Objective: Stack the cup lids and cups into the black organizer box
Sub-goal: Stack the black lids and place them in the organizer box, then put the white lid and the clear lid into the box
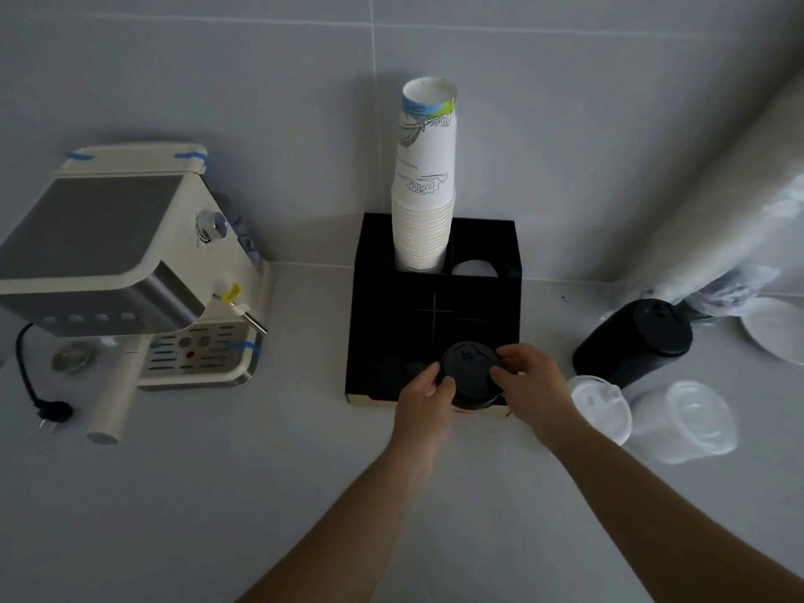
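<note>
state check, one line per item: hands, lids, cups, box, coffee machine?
left hand: grips black lid stack
right hand: grips black lid stack
black lid stack: held upright at the organizer's front right compartment
paper cup stack: upright in back left compartment
black organizer box: upright, open top
second black lid stack: lying on its side
white lids: loose on counter
coffee machine: unplugged

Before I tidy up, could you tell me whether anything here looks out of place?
Yes: a black sleeve of lids lies tipped on the counter right of the organizer box, with loose white lids beside it.
</note>
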### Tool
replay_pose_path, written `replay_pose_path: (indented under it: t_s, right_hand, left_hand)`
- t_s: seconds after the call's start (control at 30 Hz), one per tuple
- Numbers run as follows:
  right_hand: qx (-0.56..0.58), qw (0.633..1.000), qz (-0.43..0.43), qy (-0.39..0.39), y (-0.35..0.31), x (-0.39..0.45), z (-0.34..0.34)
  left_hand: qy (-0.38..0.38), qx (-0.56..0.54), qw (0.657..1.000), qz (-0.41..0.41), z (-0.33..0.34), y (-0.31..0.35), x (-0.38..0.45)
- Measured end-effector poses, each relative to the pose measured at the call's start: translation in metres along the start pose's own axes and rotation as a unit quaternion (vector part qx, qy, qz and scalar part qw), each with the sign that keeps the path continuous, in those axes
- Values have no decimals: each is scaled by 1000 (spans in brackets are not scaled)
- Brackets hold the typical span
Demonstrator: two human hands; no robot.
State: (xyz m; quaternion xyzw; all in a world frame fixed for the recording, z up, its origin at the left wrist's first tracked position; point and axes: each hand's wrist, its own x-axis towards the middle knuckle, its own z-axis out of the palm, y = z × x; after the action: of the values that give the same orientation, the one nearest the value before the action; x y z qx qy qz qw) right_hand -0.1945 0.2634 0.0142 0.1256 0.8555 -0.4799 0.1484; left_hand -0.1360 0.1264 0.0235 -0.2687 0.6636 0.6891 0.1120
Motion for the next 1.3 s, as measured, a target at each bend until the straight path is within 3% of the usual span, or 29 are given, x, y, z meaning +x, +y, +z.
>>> replay_pose_path:
  t_s: [0.17,0.33,0.57,0.77,1.1,1.3]
  right_hand:
    - [-34,998,7,-54,-3,18,1]
    - [-54,992,24,-112,-5,23,9]
    - [56,983,122,-124,-17,35,19]
    - [139,960,209,-123,4,60,34]
    - [192,947,225,-124,29,72,40]
    - [175,952,217,-124,3,51,30]
  left_hand:
    - [-36,-10,998,-57,12,-5,19]
    - [-44,-88,988,-119,17,-3,26]
    - [-57,-156,972,-164,21,7,39]
    - [-36,-131,971,-198,25,20,55]
    - [-13,-99,965,-243,29,27,65]
    - [-11,-107,966,-235,25,30,58]
